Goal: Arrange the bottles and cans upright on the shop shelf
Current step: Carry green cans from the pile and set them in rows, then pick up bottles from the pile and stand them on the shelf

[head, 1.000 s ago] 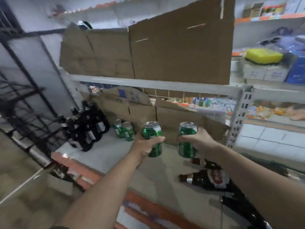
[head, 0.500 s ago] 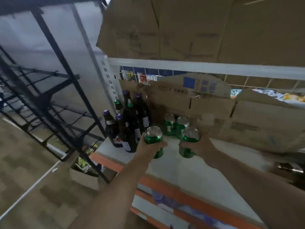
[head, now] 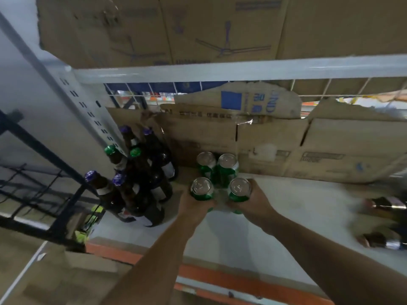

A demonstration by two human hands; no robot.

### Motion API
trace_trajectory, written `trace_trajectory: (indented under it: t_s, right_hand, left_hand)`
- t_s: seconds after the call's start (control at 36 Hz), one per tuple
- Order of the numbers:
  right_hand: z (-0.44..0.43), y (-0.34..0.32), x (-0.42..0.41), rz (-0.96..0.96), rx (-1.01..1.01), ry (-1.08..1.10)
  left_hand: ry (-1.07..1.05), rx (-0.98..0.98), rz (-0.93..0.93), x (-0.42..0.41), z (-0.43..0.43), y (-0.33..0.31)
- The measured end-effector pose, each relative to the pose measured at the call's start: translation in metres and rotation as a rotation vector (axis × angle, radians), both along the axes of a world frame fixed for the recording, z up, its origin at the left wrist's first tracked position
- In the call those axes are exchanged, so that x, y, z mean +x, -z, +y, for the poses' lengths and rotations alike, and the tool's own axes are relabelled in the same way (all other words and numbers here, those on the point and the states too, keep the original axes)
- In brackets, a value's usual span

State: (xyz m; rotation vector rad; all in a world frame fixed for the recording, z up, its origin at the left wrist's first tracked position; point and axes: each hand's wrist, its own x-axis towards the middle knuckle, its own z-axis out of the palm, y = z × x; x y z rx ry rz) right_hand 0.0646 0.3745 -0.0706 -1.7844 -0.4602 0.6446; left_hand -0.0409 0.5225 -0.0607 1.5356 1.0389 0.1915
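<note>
- Flattened cardboard boxes (head: 275,148) line the back of the pale shelf (head: 286,216).
- A white perforated upright (head: 88,115) stands left.
- A black metal rack (head: 44,190) stands beside it on brownish floor (head: 28,278).

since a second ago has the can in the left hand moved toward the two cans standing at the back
Yes. The can in the left hand now sits just in front of the two standing green cans, no longer out over the shelf's front.

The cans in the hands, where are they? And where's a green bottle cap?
Left hand's can (head: 202,188), head view, on its silver top.
Right hand's can (head: 240,188), head view, on its silver top.
Green bottle cap (head: 135,152), head view, on the cap's middle.
</note>
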Motion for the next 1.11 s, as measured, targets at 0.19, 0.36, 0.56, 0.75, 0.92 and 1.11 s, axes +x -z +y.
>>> trace_trajectory:
  t_s: [0.19, 0.36, 0.56, 0.75, 0.92, 1.11]
  right_hand:
    - [0.017, 0.035, 0.016, 0.038, -0.13, 0.059]
    - [0.045, 0.047, 0.006, 0.042, -0.177, 0.191]
    - [0.054, 0.058, 0.003, 0.04, -0.201, 0.253]
    - [0.056, 0.043, -0.007, 0.003, -0.203, 0.294]
    - [0.052, 0.063, -0.01, -0.049, -0.29, 0.313]
    - [0.047, 0.073, -0.016, -0.061, -0.26, 0.28]
  left_hand:
    - [0.075, 0.009, -0.004, 0.009, 0.023, 0.027]
    - [0.198, 0.046, 0.063, 0.014, 0.027, 0.019]
    - [0.268, 0.047, 0.092, 0.011, 0.041, 0.022]
    - [0.272, -0.036, -0.014, 0.017, 0.039, 0.02]
    - [0.276, 0.074, -0.04, 0.018, 0.039, 0.026]
    - [0.319, 0.061, -0.07, 0.007, 0.043, 0.027]
